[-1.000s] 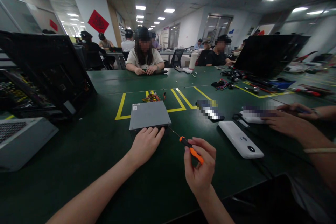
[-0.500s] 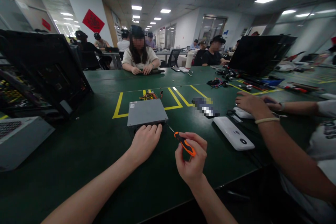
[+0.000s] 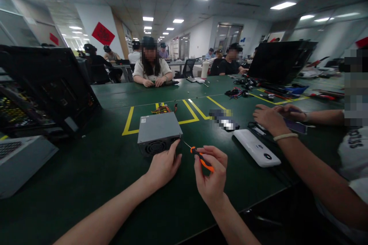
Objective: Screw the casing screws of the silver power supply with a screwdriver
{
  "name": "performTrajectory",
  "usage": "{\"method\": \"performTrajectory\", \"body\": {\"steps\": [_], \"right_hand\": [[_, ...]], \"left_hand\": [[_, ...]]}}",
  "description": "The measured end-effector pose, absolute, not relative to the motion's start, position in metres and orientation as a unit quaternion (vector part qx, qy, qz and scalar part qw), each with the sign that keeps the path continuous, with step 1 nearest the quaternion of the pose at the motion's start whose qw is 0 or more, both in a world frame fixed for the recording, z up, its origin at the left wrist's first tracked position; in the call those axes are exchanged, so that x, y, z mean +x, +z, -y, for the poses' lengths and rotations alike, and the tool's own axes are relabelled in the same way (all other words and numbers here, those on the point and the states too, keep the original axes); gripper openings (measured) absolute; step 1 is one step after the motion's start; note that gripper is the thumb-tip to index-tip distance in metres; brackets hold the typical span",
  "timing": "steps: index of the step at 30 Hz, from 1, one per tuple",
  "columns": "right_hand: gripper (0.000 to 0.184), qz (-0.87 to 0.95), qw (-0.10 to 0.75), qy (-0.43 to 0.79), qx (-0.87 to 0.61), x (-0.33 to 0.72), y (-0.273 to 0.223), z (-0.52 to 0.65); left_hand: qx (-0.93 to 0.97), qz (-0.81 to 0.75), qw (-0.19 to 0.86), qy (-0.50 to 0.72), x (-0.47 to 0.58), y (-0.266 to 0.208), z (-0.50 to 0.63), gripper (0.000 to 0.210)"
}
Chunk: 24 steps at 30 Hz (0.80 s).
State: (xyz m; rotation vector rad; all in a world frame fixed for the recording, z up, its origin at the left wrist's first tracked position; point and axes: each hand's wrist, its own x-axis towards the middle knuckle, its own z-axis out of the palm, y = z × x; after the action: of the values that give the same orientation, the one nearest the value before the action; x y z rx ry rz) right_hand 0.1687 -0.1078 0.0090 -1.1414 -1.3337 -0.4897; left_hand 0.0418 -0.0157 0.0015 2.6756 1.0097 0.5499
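A grey computer power supply [image 3: 159, 127] lies on the green table with its fan side facing me and coloured cables [image 3: 164, 108] behind it. My left hand [image 3: 163, 165] holds nothing. Its index finger is stretched out and touches the near right corner of the power supply, with the thumb apart. Just to the right, my right hand [image 3: 212, 174] is closed around an orange-and-black screwdriver [image 3: 204, 160]. The thin shaft points up and left, and its tip is close to that same corner. Whether the tip touches the metal, I cannot tell.
Black computer cases stand at the left [image 3: 43, 88] and back right [image 3: 283, 61]. A grey metal box [image 3: 28, 160] sits at left. On the right lie a white device [image 3: 255, 147] and a co-worker's arms [image 3: 304, 157]. Yellow tape [image 3: 188, 121] marks the table.
My left hand has slid off the near edge of the power supply, uncovering the fan, and its index finger now points at the corner. The screwdriver has barely moved.
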Motion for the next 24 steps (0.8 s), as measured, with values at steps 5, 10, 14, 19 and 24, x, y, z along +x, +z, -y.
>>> {"method": "performTrajectory", "body": {"steps": [5,10,14,19,24], "right_hand": [[0.049,0.593,0.606,-0.225,-0.481,0.168,0.008,0.107],[0.046,0.591,0.600,-0.235,-0.485,0.169,0.007,0.108],[0.051,0.592,0.611,-0.235,-0.469,0.168,0.008,0.107],[0.044,0.587,0.605,-0.227,-0.488,0.169,0.007,0.107],[0.044,0.589,0.622,-0.223,-0.465,0.170,0.006,0.105]], "left_hand": [[0.856,-0.353,0.279,0.256,0.046,-0.008,0.023,0.054],[0.803,-0.320,0.415,0.284,0.051,-0.012,0.025,0.060],[0.757,-0.284,0.506,0.299,0.055,-0.013,0.024,0.064],[0.720,-0.273,0.553,0.318,0.056,-0.012,0.031,0.059],[0.750,-0.285,0.493,0.336,0.052,-0.008,0.040,0.028]]}}
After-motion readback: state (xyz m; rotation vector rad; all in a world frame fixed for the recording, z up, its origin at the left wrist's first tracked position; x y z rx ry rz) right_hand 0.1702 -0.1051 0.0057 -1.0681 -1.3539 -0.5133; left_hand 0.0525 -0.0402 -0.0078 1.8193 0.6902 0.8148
